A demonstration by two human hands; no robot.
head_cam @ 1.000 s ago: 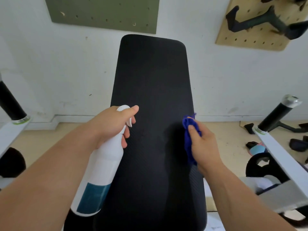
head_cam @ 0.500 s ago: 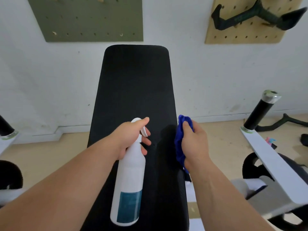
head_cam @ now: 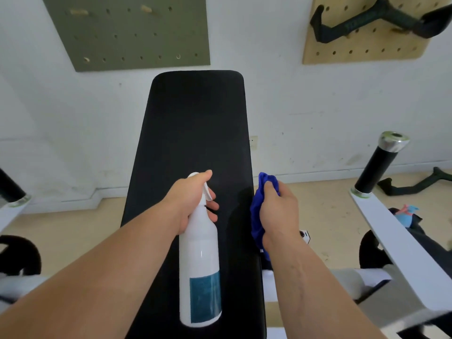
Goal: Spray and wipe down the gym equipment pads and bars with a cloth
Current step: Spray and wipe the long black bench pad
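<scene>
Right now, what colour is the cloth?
Bright blue cloth, bunched in the right hand, head view.

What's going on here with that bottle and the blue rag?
A person is cleaning the black bench pad. Their left hand grips a white spray bottle pointed over it. Their right hand holds a bunched blue cloth at the pad's right edge, ready to wipe.

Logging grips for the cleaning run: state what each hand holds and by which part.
Left hand grips the white spray bottle by its neck, just below the trigger. Right hand clutches the bunched blue cloth.
</scene>
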